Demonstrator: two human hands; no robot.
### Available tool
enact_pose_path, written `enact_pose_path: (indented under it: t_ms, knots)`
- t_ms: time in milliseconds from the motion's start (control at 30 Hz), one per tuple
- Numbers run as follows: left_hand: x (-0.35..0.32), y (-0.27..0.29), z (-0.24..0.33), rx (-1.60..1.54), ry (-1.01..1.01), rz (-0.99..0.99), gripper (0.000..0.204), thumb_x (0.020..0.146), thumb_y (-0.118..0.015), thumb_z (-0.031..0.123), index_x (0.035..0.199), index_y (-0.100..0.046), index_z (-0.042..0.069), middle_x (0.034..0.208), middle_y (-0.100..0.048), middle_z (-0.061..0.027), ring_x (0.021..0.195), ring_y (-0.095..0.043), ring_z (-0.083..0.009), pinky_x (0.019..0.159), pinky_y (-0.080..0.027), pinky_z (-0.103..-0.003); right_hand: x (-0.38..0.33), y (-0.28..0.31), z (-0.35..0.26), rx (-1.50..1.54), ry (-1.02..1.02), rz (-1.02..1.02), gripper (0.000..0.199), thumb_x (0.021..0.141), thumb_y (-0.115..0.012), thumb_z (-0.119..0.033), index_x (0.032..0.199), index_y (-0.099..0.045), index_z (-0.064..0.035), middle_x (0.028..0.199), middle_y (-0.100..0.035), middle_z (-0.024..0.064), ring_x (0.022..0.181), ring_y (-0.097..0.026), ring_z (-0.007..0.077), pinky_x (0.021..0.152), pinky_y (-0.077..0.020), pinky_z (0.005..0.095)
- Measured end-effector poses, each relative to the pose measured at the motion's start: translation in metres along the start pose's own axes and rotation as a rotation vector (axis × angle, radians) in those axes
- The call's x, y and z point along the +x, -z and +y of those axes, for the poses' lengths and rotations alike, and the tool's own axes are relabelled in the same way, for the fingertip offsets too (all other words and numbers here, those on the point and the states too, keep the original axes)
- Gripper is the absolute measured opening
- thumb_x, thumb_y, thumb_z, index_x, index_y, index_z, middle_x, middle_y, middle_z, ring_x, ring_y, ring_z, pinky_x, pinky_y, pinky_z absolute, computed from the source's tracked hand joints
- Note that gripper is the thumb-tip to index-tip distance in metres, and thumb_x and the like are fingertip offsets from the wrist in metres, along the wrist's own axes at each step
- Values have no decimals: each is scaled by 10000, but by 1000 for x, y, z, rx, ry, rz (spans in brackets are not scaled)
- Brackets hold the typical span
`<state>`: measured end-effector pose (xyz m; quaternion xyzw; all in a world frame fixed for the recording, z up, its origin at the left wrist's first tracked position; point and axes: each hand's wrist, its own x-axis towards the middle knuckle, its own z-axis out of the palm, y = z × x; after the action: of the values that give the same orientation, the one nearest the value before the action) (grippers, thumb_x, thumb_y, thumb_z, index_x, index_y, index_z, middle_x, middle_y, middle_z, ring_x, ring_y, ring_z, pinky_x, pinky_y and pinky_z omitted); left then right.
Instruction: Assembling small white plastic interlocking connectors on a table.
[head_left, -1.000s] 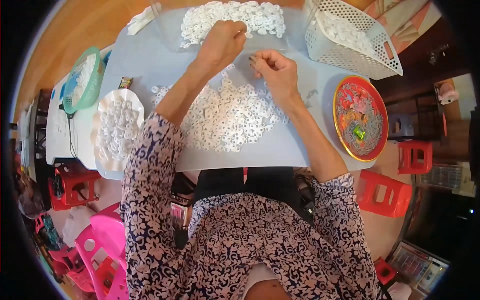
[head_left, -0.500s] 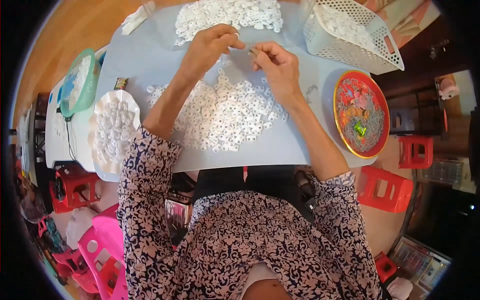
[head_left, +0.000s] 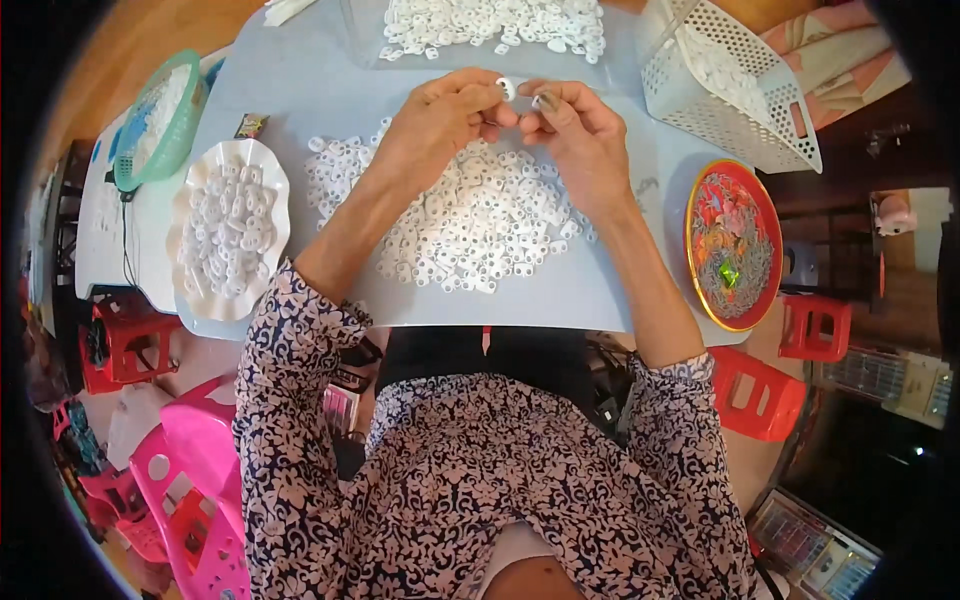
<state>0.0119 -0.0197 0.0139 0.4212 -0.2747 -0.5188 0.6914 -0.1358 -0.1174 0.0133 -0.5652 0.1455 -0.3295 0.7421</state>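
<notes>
White ring-shaped piece [head_left: 507, 88] is pinched in the grip of the left hand [head_left: 440, 120], by the pile's [head_left: 470, 225] far side. Right hand [head_left: 588, 130] grip's closed on a small pale bit [head_left: 538, 102], too tiny to make out. Clear bin [head_left: 372, 55] gets cropped up top. Decent strip of counter [head_left: 480, 310] along the near edge.

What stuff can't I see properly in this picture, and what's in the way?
All in the head view:
- Pale bit at the right hand: too small, and partly covered by the fingers.
- Pile of white pieces: the left forearm hides part of it.
- Clear tray: its far end is cut off by the top edge.
- Grey bits in the red tray: too small to tell their shapes.
</notes>
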Motion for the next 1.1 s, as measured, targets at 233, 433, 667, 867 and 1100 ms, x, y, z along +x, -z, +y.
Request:
enact_pose_path:
  t_ms: [233,433,667,867,1100]
  knots:
    - [1,-2,-4,19,-3,29,210,880,-577,134,1018,-605,-22,805,-625,-87,762,-588,-143,684,-459,-269,0,0,-1,11,5,-4,192,904,-599,-170,1003,-624,-7,912,-650,53,754,-617,98,676,-510,237]
    - [-1,-3,-5,84,-36,58,200,861,-579,135,977,-620,-23,811,-628,-71,756,-586,-131,685,-456,-256,-2,0,-4,-57,-64,-44,167,932,-547,-161,1017,-594,-26,1128,-592,83,808,-612,123,678,-488,264]
    - [-7,-15,-5,268,-176,98,165,852,-571,157,906,-638,16,757,-617,-15,712,-546,-80,668,-442,-237,-2,1,-2,-31,-60,-55,199,935,-544,-180,1041,-586,-17,1079,-612,71,839,-623,136,682,-494,269]
    - [-9,-10,0,487,-115,35,202,863,-539,195,887,-619,12,740,-585,-19,707,-504,-96,688,-413,-235,-1,-3,-3,1,19,49,192,931,-550,-172,1030,-599,-15,1000,-629,71,851,-619,146,722,-500,276]
    - [-9,-14,4,449,-55,73,238,873,-531,224,820,-622,11,719,-575,-24,681,-504,-106,660,-401,-230,0,6,2,-97,44,22,186,896,-594,-91,1040,-610,25,839,-618,50,745,-560,111,700,-477,259]
